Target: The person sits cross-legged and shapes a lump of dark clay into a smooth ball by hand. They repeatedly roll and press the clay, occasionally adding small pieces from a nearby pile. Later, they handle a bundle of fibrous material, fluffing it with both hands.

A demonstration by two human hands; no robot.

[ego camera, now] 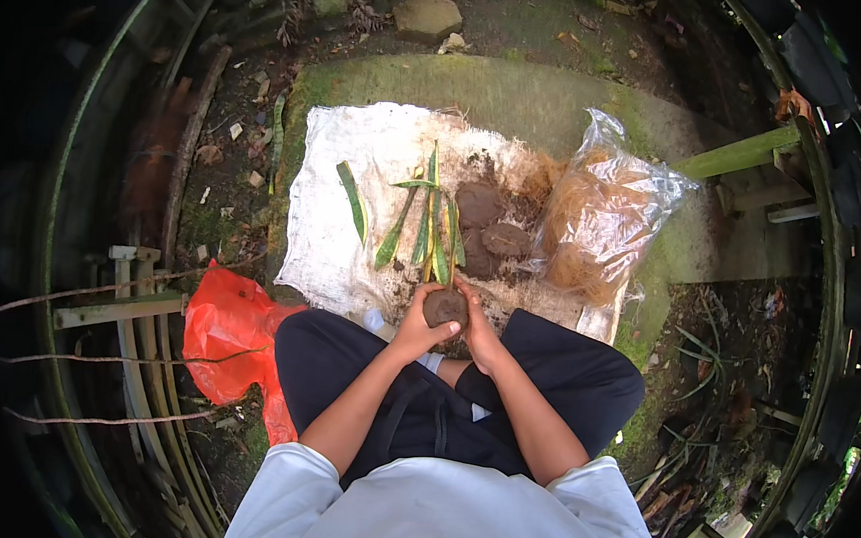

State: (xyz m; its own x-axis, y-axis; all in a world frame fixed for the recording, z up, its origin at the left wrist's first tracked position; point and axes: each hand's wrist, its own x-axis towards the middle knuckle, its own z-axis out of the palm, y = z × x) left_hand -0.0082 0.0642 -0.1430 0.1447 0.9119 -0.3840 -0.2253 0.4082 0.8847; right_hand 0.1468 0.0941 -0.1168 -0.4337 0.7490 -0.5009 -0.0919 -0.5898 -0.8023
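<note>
Between my left hand (425, 326) and my right hand (480, 327) I hold a round ball of dark soil (444, 308) above my crossed legs. Variegated snake plant leaves (432, 229) stretch away from just beyond the ball; whether they are rooted in it I cannot tell. Left of them, cut snake plant leaves (353, 203) lie on a white woven sack (335, 136). Several dark soil lumps (478, 204) rest on the sack right of the leaves, one flattened and wrapped in fibre (506, 239).
A clear plastic bag of brown fibre (593, 226) stands at the sack's right. A red plastic bag (226, 331) lies by my left knee. Wooden rails (125, 311) and thin twigs are at the left, a green post (736, 152) at the right, a stone (427, 18) beyond the slab.
</note>
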